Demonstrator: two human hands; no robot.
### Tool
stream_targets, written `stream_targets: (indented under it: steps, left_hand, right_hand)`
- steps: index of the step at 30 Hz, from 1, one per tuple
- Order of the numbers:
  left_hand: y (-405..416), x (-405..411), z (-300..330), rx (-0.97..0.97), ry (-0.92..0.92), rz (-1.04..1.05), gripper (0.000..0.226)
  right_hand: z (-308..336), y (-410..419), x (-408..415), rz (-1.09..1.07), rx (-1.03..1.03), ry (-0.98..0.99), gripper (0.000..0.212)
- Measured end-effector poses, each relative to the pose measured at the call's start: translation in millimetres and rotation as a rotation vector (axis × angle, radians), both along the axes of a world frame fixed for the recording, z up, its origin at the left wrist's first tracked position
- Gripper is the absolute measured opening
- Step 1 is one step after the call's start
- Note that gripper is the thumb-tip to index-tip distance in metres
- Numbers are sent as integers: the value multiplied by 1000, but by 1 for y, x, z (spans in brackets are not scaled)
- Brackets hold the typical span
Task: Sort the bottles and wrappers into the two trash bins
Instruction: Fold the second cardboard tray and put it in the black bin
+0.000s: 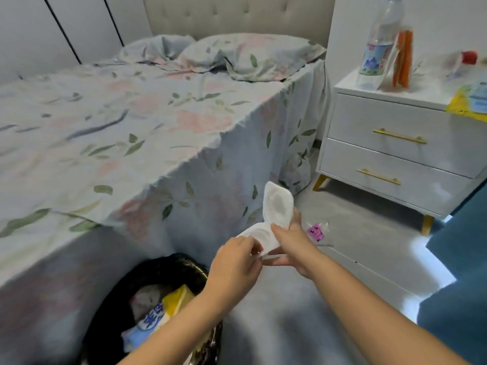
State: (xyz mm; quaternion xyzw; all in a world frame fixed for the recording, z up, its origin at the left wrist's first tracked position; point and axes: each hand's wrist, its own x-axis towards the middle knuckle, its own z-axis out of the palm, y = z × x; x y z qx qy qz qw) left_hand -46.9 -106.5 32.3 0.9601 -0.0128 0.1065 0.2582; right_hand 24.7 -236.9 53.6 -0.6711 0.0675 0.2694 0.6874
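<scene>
Both of my hands hold a white plastic wrapper tray with two moulded hollows, bent open in front of the bed's corner. My left hand pinches its lower edge. My right hand grips it from the right with the thumb on top. Below my left arm stands a bin with a black bag, holding yellow and blue-white wrappers. A small pink wrapper lies on the floor just right of my hands. On the nightstand stand a clear bottle and an orange wrapper.
The bed with a floral sheet fills the left. The white nightstand with gold handles stands at the right, with a yellow packet and a red-topped item on it. A blue object sits at the right edge.
</scene>
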Motion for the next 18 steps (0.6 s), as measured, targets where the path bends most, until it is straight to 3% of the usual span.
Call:
stream_targets:
  steps: [3,4,6,8,10,12,18]
  left_hand:
    - [6,-34,26,-239,-76,222,56]
    - [5,-44,36,-415,-41,344,76]
    - [5,-59,57,-960,128,508,103]
    - [8,-73,69,-1573,224,475,87]
    - [13,-86,85,-1916,312,288,66]
    - [20,-98,97,-1915,315,192,60]
    - [46,-124,106,-1435,197,300,36]
  right_hand:
    - [28,4,-32,194,41,-148,56]
    - [37,4,-39,200,91,-172,55]
    - [52,3,-48,176,188,-235,53]
    - [62,6,-59,171,177,-328,53]
    - [65,10,-71,259,41,-463,62]
    - [68,14,-86,402,-127,-567,69]
    - [77,32,-125,702,-272,-666,70]
